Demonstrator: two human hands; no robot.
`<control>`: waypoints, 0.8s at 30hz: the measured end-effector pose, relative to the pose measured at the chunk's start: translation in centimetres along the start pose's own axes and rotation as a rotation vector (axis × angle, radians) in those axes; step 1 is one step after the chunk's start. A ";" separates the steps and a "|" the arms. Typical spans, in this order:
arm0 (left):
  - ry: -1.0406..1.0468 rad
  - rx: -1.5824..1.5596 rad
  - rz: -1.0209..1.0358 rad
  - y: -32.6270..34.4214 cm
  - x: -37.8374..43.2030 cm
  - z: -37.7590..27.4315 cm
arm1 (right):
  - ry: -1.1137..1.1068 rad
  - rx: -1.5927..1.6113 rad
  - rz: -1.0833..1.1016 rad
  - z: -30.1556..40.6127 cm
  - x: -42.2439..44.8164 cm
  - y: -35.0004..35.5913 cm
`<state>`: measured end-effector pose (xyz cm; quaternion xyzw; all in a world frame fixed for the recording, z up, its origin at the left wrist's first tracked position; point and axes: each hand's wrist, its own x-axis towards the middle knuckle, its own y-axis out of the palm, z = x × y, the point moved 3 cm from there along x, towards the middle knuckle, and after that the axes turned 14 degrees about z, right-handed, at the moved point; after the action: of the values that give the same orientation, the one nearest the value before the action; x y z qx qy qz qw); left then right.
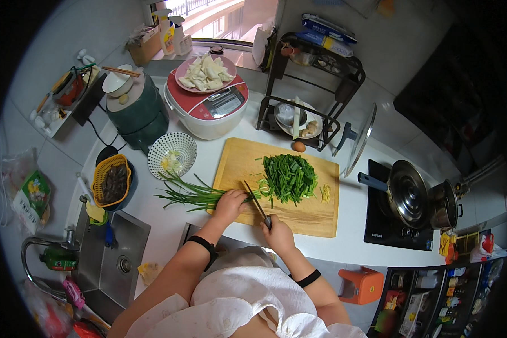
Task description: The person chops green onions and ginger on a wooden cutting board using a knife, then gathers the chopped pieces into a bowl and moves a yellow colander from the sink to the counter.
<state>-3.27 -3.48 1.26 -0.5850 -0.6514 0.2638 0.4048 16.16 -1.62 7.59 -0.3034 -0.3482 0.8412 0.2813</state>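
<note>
My left hand (231, 206) presses a bundle of long green chives (196, 195) onto the left part of a wooden cutting board (312, 222). Their leafy ends spread past the board's edge over the counter. In my right hand (277, 233) is the handle of a kitchen knife (257, 200). Its blade stands on edge close to my left fingertips, at the bundle's cut end. Beyond the blade lies a heap of chopped chives (290, 177), with a small pile of yellow shreds (325, 193) to its right.
A dotted bowl (153, 156) stands left of the board, and an egg (298, 146) by its far edge. Behind are a rice cooker (213, 122) bearing a plate of dumplings (205, 74) and a dark rack (274, 101). The sink (110, 270) is left; a cooktop (376, 228) with pans is right.
</note>
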 end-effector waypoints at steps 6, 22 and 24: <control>0.021 0.044 -0.003 1.0 -0.1 1.0 | 0.048 -0.060 0.074 1.1 0.8 0.4; -0.008 0.050 -0.075 0.3 0.2 -0.4 | 0.009 0.053 -0.021 -0.2 4.7 1.0; -0.029 0.082 -0.070 -0.1 -0.4 -0.5 | 0.014 0.193 -0.028 -1.1 4.6 0.7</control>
<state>-2.91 -3.92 1.54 -0.5410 -0.6658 0.2843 0.4280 13.70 1.58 4.96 -0.2758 -0.2676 0.8648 0.3233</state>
